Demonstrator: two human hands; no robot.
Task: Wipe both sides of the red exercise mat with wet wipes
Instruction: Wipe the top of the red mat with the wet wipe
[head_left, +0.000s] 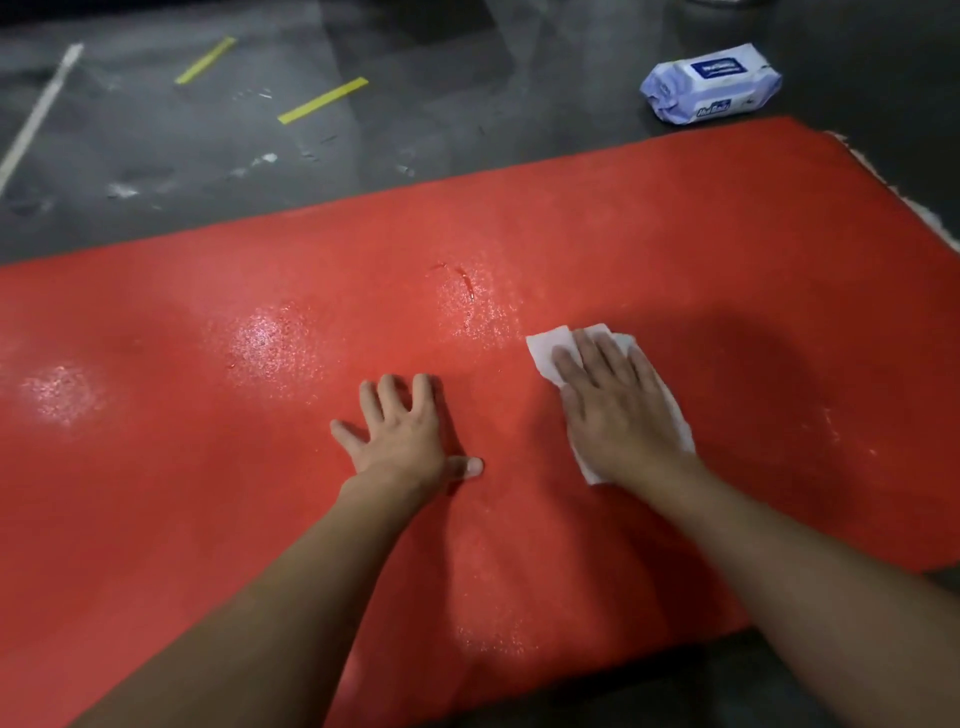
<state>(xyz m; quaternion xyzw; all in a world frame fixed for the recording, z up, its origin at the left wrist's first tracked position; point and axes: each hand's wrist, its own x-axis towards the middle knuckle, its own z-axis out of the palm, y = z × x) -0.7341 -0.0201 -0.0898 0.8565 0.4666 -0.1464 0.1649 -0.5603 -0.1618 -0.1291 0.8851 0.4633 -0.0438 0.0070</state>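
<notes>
The red exercise mat (208, 467) lies flat on a dark floor (156, 156), and its near edge runs under both forearms. The left hand (402, 431) rests flat on the mat with fingers spread wide. Just beside it, the right hand (613, 410) presses a white wet wipe (545, 348) onto the mat with straight fingers. Much bare mat stays open to the left and beyond the hands. The surface looks shiny in wet patches. Past the far edge, the pack of wipes (711, 83) lies on the floor, with yellow tape strips (322, 100) farther left.
</notes>
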